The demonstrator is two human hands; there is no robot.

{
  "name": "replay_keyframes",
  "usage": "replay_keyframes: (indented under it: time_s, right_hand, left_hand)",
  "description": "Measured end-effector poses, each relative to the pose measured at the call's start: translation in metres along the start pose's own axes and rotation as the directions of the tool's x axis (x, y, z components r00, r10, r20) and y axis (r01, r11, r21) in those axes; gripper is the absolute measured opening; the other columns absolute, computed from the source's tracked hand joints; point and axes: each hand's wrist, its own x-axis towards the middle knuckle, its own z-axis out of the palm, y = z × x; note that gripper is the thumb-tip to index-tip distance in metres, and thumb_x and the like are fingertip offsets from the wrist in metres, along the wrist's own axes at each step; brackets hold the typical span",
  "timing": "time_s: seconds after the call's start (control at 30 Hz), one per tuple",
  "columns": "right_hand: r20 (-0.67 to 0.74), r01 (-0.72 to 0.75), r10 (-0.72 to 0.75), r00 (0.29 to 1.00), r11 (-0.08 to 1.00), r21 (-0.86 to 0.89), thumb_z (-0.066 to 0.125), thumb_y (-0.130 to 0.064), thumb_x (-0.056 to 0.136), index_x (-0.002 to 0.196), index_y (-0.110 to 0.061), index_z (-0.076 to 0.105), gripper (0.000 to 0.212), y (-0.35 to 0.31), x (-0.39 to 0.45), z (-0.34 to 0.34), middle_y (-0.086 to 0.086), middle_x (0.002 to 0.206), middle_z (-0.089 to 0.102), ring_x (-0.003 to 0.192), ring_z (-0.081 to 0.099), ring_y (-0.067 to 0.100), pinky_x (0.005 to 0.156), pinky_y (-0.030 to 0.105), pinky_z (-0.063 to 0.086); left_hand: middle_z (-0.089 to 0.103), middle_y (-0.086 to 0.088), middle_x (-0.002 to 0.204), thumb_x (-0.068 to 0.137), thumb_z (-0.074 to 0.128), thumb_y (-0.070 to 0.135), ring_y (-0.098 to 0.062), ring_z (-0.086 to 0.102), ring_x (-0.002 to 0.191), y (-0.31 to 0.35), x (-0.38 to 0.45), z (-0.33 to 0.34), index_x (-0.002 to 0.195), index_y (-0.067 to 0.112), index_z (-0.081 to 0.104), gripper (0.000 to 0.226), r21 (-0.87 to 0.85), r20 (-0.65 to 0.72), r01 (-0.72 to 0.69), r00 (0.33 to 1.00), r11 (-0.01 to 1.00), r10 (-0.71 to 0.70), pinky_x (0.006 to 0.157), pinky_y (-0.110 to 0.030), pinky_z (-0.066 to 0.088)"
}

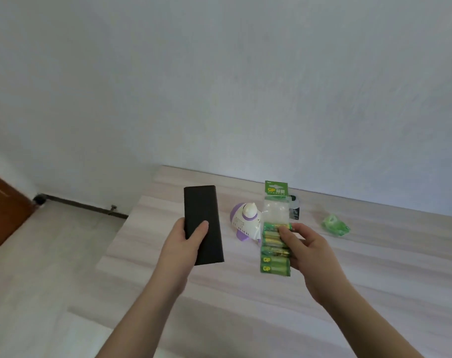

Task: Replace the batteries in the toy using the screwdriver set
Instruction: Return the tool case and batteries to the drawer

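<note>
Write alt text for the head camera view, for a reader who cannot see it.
A person's left hand holds a black case and the right hand holds a green battery pack above a pale wooden table. Behind them on the table lie a white and purple toy and a crumpled green wrapper.

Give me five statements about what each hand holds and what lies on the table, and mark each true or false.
1. The left hand holds a flat black case. True.
2. The right hand is empty. False: its fingers grip a green battery pack.
3. The purple and white toy rests on the table between the two hands. True.
4. The battery pack lies flat on the table. False: it is held up, its hang tab at the top.
5. A crumpled green wrapper lies on the table, right of the right hand. True.
</note>
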Motion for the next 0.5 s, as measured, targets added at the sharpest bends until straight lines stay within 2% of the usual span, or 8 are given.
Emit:
replay_keyframes:
  time_s: [0.13, 0.27, 0.33, 0.4, 0.5]
  right_hand:
    - [0.102, 0.056, -0.054, 0.993, 0.998, -0.017, 0.059, -0.02, 0.094, 0.101, -0.009, 0.066, 0.015, -0.021, 0.006, 0.027, 0.013, 0.087, 0.075, 0.081, 0.072, 0.028, 0.073, 0.038, 0.059]
    - [0.21, 0.114, -0.105, 0.972, 0.993, -0.028, 0.058, -0.02, 0.094, 0.096, -0.011, 0.068, 0.013, -0.04, 0.008, 0.066, 0.008, 0.084, 0.074, 0.075, 0.071, 0.022, 0.064, 0.03, 0.056]
    - [0.262, 0.137, -0.125, 0.957, 0.99, -0.027, 0.059, -0.021, 0.094, 0.094, -0.011, 0.069, 0.014, -0.048, 0.005, 0.088, 0.009, 0.083, 0.073, 0.075, 0.07, 0.021, 0.067, 0.033, 0.057]
    - [0.316, 0.173, -0.152, 0.937, 0.984, -0.041, 0.059, -0.021, 0.094, 0.093, -0.01, 0.07, 0.015, -0.057, -0.001, 0.111, 0.01, 0.083, 0.072, 0.073, 0.069, 0.019, 0.064, 0.03, 0.055]
    - [0.38, 0.224, -0.188, 0.906, 0.973, -0.053, 0.06, -0.021, 0.093, 0.089, -0.01, 0.07, 0.016, -0.069, -0.014, 0.149, 0.009, 0.079, 0.071, 0.068, 0.066, 0.016, 0.062, 0.028, 0.052]
  left_hand:
    - [0.072, 0.002, 0.1, 0.095, 0.057, 0.025, -0.015, 0.069, 0.091, 0.038, -0.02, -0.032, 0.106, 0.025, 0.063, 0.013, -0.088, -0.071, -0.024, 0.997, 0.996, 0.018, 0.072, -0.03, 0.052]
    - [0.074, 0.002, 0.097, 0.096, 0.056, 0.023, -0.018, 0.069, 0.092, 0.063, -0.045, -0.061, 0.105, 0.026, 0.064, 0.012, -0.154, -0.154, -0.036, 0.988, 0.987, 0.012, 0.068, -0.029, 0.051]
    - [0.073, -0.001, 0.097, 0.095, 0.057, 0.024, -0.021, 0.068, 0.092, 0.07, -0.059, -0.075, 0.098, 0.028, 0.064, 0.009, -0.195, -0.193, -0.035, 0.981, 0.98, -0.003, 0.066, -0.029, 0.051]
    - [0.073, -0.001, 0.096, 0.095, 0.057, 0.023, -0.021, 0.068, 0.092, 0.077, -0.072, -0.09, 0.093, 0.029, 0.063, 0.009, -0.229, -0.234, -0.04, 0.972, 0.972, -0.015, 0.067, -0.03, 0.052]
    - [0.073, -0.003, 0.098, 0.096, 0.055, 0.024, -0.023, 0.068, 0.093, 0.086, -0.089, -0.119, 0.095, 0.028, 0.062, 0.008, -0.275, -0.305, -0.067, 0.952, 0.959, -0.021, 0.068, -0.032, 0.054]
